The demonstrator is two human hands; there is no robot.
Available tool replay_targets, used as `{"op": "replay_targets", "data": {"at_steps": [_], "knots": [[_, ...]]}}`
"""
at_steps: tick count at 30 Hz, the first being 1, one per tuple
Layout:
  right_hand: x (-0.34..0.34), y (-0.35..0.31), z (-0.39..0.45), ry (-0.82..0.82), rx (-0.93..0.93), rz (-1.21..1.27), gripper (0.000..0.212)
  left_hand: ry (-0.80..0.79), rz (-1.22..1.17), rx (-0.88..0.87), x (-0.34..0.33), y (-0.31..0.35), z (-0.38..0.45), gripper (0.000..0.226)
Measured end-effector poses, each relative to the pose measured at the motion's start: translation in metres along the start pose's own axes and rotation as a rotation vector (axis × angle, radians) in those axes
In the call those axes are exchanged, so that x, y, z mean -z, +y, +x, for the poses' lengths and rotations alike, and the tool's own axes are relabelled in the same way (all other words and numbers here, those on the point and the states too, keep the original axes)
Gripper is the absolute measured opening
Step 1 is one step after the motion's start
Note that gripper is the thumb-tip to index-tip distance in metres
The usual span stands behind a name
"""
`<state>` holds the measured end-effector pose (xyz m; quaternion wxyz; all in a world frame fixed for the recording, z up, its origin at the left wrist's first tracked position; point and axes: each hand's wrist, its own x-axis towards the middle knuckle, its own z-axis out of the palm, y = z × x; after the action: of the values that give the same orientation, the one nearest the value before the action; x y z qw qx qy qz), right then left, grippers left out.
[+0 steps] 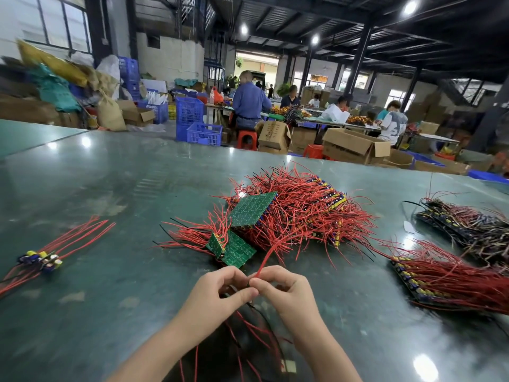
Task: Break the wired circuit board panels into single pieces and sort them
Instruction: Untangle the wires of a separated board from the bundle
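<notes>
My left hand [220, 288] and my right hand [283, 290] meet thumb to thumb low in the middle of the view and pinch a small strip of circuit board between them, mostly hidden by the fingers. Red and black wires [248, 334] hang from it below my wrists, and one red wire arcs up toward the pile. Just beyond lies a big heap of wired green board panels [289, 213]. A small group of separated single pieces [41, 260] with red leads sits at the far left.
A stack of panels with red wires [446, 274] lies at the right, and a darker-wired stack [465, 224] behind it. All rest on a glossy green table [124, 188]. Beyond its far edge stand cardboard boxes, blue crates, and seated workers.
</notes>
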<state>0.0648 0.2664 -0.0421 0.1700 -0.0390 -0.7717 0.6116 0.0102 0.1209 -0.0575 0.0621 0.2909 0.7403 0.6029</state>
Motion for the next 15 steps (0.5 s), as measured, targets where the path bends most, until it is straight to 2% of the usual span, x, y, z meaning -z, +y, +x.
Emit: {"op": "replay_targets", "data": {"at_steps": [6, 9, 12, 15], "knots": [[0.0045, -0.0043, 0.0009, 0.069, -0.056, 0.239, 0.019, -0.019, 0.01, -0.014, -0.0023, -0.0012, -0.0025, 0.011], [0.0053, -0.0056, 0.001, 0.042, -0.032, 0.231, 0.018, 0.001, -0.005, -0.031, -0.0028, -0.0016, -0.0034, 0.019], [0.0046, -0.0053, 0.0009, 0.031, -0.027, 0.201, 0.016, 0.018, 0.039, -0.073, -0.0029, 0.0004, -0.0038, 0.002], [0.0058, -0.0033, 0.0001, 0.039, -0.01, 0.114, 0.02, 0.092, 0.142, -0.116, -0.0024, -0.0013, -0.0032, 0.017]]}}
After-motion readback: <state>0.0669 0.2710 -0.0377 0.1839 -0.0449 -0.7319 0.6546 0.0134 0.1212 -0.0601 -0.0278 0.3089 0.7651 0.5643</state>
